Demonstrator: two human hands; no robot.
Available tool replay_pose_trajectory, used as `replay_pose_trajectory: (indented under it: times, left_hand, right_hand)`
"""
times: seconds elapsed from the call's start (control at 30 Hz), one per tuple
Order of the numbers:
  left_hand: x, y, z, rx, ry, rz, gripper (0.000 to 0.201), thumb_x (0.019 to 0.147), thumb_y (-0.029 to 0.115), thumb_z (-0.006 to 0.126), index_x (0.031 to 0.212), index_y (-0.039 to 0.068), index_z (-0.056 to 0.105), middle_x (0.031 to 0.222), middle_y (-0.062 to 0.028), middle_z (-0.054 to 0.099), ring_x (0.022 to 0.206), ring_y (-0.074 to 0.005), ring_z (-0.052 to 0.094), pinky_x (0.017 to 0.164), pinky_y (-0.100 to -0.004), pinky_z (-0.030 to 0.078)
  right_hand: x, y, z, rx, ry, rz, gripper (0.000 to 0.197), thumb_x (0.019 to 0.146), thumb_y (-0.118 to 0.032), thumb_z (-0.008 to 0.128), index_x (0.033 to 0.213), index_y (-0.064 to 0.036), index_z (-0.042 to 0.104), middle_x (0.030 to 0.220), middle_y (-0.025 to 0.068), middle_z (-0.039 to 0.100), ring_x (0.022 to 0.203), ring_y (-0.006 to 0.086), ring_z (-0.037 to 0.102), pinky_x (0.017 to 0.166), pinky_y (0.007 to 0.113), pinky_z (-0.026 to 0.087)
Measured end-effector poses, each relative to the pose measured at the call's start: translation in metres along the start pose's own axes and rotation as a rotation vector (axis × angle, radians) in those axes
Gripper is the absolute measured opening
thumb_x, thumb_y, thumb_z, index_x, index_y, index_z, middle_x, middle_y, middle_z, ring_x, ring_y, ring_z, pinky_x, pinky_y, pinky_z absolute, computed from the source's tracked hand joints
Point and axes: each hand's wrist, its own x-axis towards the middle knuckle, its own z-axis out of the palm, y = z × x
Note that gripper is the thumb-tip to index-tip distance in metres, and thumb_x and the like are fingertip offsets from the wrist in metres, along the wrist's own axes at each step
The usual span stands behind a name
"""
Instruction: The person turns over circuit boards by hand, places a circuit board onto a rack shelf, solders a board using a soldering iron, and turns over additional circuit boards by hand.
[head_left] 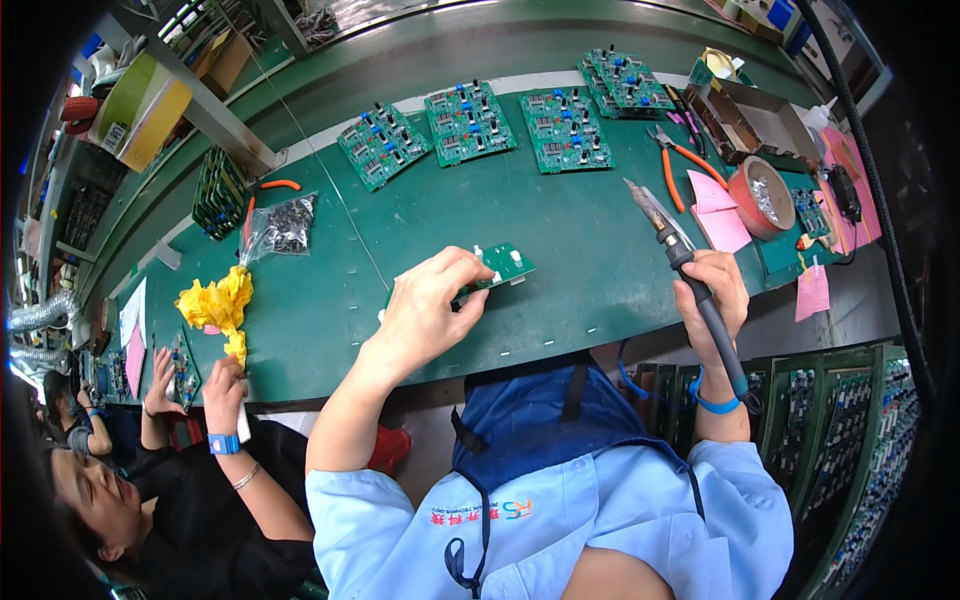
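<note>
Two grips are loaded: the left hand (425,305) pinches a small green board (515,262) between thumb and fingers, covering much of its left part, and the right hand (715,290) is wrapped round the handle of a soldering iron (712,322). The board is above the middle of the worktop (430,220), toward the near side; whether it rests there or is slightly lifted, I cannot tell. The iron's tip points away from the body, well apart from the board.

For soldering, I would steady the board against the surface, keep fingertips on its rim and off the joints, and bring the tip in from the right, where nothing covers the board. The thin strand (352,222) slanting down to the left hand deserves care, lest the wrist snag it.

Beyond the hands, a bare stretch of worktop lies between the board and the iron, the best lane for the approach. The near edge runs just behind the left wrist, so work is better kept forward of it. Farther out, the populated boards (470,122) line the far edge, while orange-handled pliers (672,180), pink paper (722,228) and a round orange container (742,195) crowd the right; the hot tip should swing clear of these.
</note>
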Motion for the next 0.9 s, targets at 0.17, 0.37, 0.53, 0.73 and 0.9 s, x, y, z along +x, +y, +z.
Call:
replay_pose_trajectory:
  times: [0.17, 0.37, 0.53, 0.73, 0.9]
  left_hand:
    - [0.004, 0.0, -0.003, 0.11, 0.039, 0.069, 0.016, 0.061, -0.001, 0.056, 0.076, 0.0, 0.053, 0.075, -0.0097, 0.053, 0.067, -0.0219, 0.054, 0.056, -0.0283, 0.043]
    - [0.022, -0.012, -0.018, 0.159, -0.009, -0.13, 0.013, 0.068, 0.006, 0.053, 0.079, -0.001, 0.053, 0.07, -0.0113, 0.055, 0.063, -0.021, 0.055, 0.055, -0.0273, 0.043]
    - [0.037, -0.029, -0.036, -0.227, 0.015, -0.362, 0.023, 0.071, 0.009, 0.052, 0.089, -0.004, 0.052, 0.076, -0.0072, 0.056, 0.065, -0.0082, 0.052, 0.06, -0.0209, 0.042]
    - [0.029, -0.046, -0.047, -0.557, 0.101, -0.454, 0.027, 0.072, 0.011, 0.052, 0.094, -0.004, 0.051, 0.079, -0.0042, 0.055, 0.072, -0.0074, 0.05, 0.067, -0.0199, 0.04]
    - [0.027, -0.049, -0.044, -0.988, 0.157, -0.55, 0.031, 0.074, 0.01, 0.05, 0.102, -0.001, 0.047, 0.086, -0.0039, 0.054, 0.073, -0.0067, 0.051, 0.065, -0.0204, 0.042]
  right_hand:
    - [-0.002, 0.001, 0.001, -0.01, 0.008, 0.014, 0.024, 0.055, 0.003, 0.062, 0.076, -0.0005, 0.052, 0.068, 0.0106, 0.049, 0.065, 0.0218, 0.05, 0.056, 0.027, 0.041]
    - [0.001, -0.003, 0.004, 0.054, 0.002, 0.03, 0.023, 0.055, 0.003, 0.061, 0.076, 0.0001, 0.052, 0.068, 0.0118, 0.049, 0.064, 0.0221, 0.05, 0.055, 0.028, 0.041]
    - [-0.004, -0.002, 0.002, 0.056, 0.009, 0.024, 0.021, 0.057, 0.001, 0.061, 0.076, 0.0004, 0.051, 0.069, 0.0121, 0.049, 0.064, 0.0223, 0.05, 0.055, 0.028, 0.041]
    - [-0.003, -0.001, 0.007, 0.064, 0.014, 0.072, 0.02, 0.059, 0.002, 0.058, 0.076, 0.0008, 0.051, 0.068, 0.0121, 0.048, 0.064, 0.0223, 0.049, 0.057, 0.029, 0.04]
    - [-0.004, -0.002, 0.006, 0.056, 0.028, 0.059, 0.02, 0.059, 0.001, 0.059, 0.077, 0.0002, 0.05, 0.068, 0.0116, 0.048, 0.064, 0.0226, 0.049, 0.058, 0.029, 0.04]
